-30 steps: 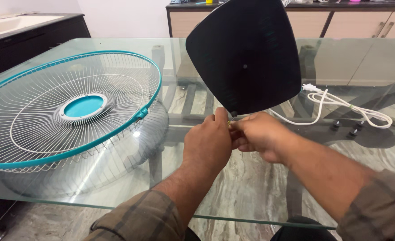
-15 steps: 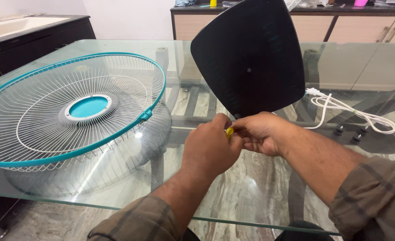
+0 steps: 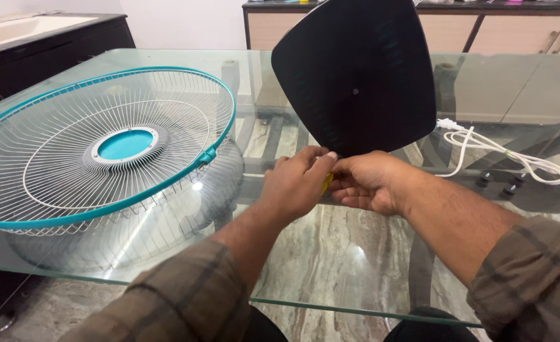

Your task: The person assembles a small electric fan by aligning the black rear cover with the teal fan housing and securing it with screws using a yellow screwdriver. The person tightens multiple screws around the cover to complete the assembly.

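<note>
Grip [image 3: 328,180] just beneath black base [image 3: 356,76]

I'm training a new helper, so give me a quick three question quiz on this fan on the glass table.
1. True or false: the fan grille lies flat on the glass table.
2. What colour is the small thing pinched between the left hand and the right hand?
3. The white cord lies: A) right of the black base; B) inside the grille.

Key: 1 true; 2 yellow; 3 A.
</note>
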